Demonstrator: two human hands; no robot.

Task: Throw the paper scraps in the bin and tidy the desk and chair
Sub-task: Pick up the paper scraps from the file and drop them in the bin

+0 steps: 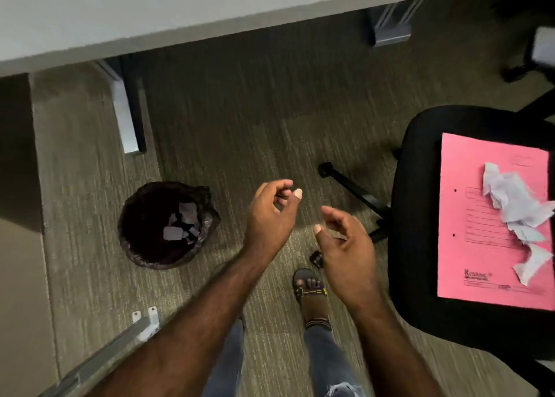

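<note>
1. Left hand [271, 213]: held out over the carpet [240, 111], fingers loosely curled, nothing in it. It sits just right of the bin, not over it.
2. Right hand [345, 240]: also empty, fingers relaxed and half curled, palm turned toward the left hand. Small gap between the two hands; they don't touch.
3. Bin [166, 224]: round, lined with a dark bag, standing on the carpet left of the left hand. Inside: several paper pieces [180, 225] lying at the bottom, grey in the shade. Exact count hard to make out.
4. Chair [420, 216]: black seat at right, just beside the right hand. A pink folder [486, 261] lies flat on the seat, right edge cut off by the frame.
5. Paper scraps [516, 213]: a loose white crumpled pile on top of the pink folder, toward its right side. Part of it runs off the frame edge.
6. Surface [120, 12]: pale desk top across the top of the view, only its near edge strip shows; whatever is on it further back is out of view.
7. Below the hands: jeans legs and a sandalled foot [312, 297] on the carpet. The other foot is hidden under the left forearm.
8. Chair base: one leg with a castor [326, 169] shows left of the seat; the rest is hidden under the seat.
9. Print on the folder is too blurred to read.
</note>
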